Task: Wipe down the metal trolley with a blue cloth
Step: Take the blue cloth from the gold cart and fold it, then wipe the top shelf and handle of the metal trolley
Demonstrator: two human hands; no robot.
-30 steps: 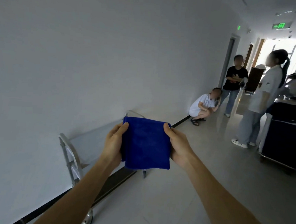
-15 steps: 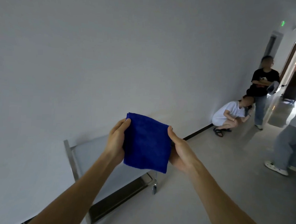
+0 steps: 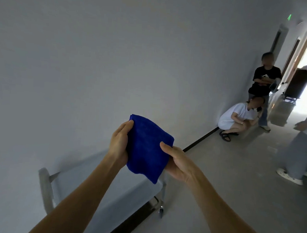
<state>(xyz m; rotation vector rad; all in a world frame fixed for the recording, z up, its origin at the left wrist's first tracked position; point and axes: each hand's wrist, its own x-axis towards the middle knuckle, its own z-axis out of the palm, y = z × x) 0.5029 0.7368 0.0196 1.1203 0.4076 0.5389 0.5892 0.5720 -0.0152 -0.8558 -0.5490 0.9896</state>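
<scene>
A folded blue cloth (image 3: 147, 148) is held up in the air in front of me. My left hand (image 3: 119, 143) grips its left edge, thumb on the front. My right hand (image 3: 178, 162) grips its right edge from below. Under the cloth and my forearms stands the metal trolley (image 3: 120, 191), pushed against the white wall. Its handle frame (image 3: 46, 187) rises at the left and a caster wheel (image 3: 160, 212) shows at the right end. My arms hide part of its top.
A white wall (image 3: 81, 59) fills the left. One person crouches by the wall (image 3: 236, 119), another stands behind (image 3: 263, 83), a third stands at the right edge (image 3: 300, 150). A dark cart (image 3: 299, 83) stands far down the corridor. Grey floor (image 3: 225, 182) lies to the right.
The view has swung left and down; more of the trolley shows beneath my arms. The cloth has tilted clockwise in both hands, still held by its two edges.
</scene>
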